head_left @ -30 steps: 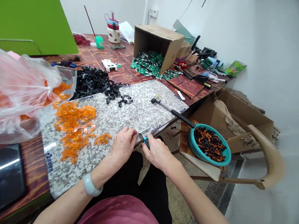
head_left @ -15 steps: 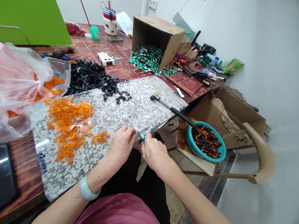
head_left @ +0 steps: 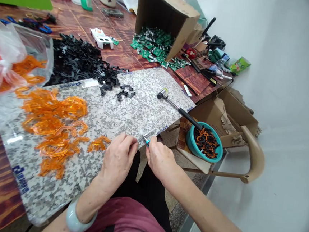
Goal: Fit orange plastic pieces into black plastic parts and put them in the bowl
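Note:
My right hand [head_left: 160, 157] is closed round a small tool with a blue handle [head_left: 147, 141], its thin metal tip pointing left. Just left of it, my left hand [head_left: 120, 154] is pinched near the speckled board's front edge; what its fingertips hold, if anything, is too small to tell. The two hands are close together but apart. On the speckled board [head_left: 144, 111], a few orange clear parts [head_left: 98, 143] lie left of my left hand, beside a larger orange pile [head_left: 51, 116]. Loose black parts [head_left: 126, 92] lie farther back.
A mallet [head_left: 180, 110] lies across the board's right side, its handle reaching a teal bowl [head_left: 189, 139] of black and orange parts on a chair. Behind are a black pile [head_left: 78, 60], a cardboard box [head_left: 184, 35] with green circuit boards, and a plastic bag [head_left: 10, 60] at left.
The view has tilted down and shifted, so the orange pile looks larger and nearer. My hands stay together at the board's edge, the right one still gripping the blue-handled tool.

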`<state>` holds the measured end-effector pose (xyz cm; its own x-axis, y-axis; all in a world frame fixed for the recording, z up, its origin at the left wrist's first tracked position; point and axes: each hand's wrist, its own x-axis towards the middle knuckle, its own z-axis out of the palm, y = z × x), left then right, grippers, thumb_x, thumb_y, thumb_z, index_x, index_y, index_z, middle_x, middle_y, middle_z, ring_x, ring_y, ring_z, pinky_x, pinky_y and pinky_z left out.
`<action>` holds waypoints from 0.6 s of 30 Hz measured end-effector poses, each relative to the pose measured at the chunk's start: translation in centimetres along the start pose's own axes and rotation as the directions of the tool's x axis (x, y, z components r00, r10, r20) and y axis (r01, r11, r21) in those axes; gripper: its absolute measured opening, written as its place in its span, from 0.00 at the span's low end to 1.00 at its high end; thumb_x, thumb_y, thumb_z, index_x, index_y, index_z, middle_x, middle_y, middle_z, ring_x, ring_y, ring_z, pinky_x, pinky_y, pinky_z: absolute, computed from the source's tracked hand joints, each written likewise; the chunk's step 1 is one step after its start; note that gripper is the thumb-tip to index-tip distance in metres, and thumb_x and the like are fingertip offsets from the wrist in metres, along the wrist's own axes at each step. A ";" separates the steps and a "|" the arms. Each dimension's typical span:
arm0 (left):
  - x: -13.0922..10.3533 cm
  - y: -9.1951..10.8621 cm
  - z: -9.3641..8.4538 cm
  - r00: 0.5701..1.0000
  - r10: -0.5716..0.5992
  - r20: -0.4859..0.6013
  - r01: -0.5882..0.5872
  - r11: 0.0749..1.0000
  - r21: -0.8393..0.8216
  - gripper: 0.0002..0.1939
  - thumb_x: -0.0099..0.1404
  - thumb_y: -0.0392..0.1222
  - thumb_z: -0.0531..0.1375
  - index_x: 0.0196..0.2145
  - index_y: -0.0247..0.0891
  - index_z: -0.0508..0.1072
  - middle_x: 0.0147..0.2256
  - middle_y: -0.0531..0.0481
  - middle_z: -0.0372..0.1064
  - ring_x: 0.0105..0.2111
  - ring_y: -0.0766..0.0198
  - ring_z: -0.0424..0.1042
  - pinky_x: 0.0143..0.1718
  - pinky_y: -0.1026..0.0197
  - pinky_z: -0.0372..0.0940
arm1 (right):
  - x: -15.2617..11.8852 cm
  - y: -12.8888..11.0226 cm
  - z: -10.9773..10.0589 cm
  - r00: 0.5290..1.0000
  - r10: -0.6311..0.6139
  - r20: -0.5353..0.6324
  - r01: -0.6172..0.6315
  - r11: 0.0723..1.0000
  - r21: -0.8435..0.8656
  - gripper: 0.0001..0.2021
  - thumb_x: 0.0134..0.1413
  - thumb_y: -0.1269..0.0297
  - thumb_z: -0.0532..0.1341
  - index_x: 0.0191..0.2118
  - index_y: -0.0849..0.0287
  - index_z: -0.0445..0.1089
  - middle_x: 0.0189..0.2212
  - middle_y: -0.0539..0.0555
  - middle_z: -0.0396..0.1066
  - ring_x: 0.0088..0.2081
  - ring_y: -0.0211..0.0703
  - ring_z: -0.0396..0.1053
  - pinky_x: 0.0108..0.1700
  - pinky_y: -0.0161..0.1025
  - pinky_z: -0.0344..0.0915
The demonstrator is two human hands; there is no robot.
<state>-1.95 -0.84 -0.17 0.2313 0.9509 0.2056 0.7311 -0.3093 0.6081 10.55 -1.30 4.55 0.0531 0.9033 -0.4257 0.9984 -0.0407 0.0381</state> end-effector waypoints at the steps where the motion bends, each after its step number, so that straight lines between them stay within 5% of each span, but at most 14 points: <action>1: 0.0 0.0 0.0 1.000 0.003 -0.007 -0.003 1.000 0.006 0.08 0.66 0.36 0.54 0.29 0.37 0.71 0.28 0.48 0.67 0.32 0.56 0.70 0.34 0.58 0.63 | 0.1 0.0 -0.1 1.000 0.002 0.001 -0.002 1.000 0.001 0.09 0.63 0.69 0.49 0.45 0.64 0.61 0.36 0.65 0.75 0.38 0.52 0.76 0.34 0.39 0.67; 18: 0.4 0.1 0.1 0.998 -0.011 -0.063 0.021 0.987 0.161 0.08 0.65 0.35 0.52 0.30 0.37 0.69 0.31 0.46 0.69 0.34 0.55 0.71 0.36 0.57 0.63 | -1.4 1.2 0.9 0.993 -0.038 -0.109 0.053 0.989 0.141 0.10 0.62 0.67 0.51 0.46 0.66 0.62 0.40 0.66 0.74 0.42 0.55 0.74 0.38 0.42 0.65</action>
<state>-1.69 -0.50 -0.08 0.1824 0.9516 0.2473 0.8293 -0.2840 0.4812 11.72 -3.03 4.39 0.0134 0.9455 -0.3254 0.9923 -0.0526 -0.1120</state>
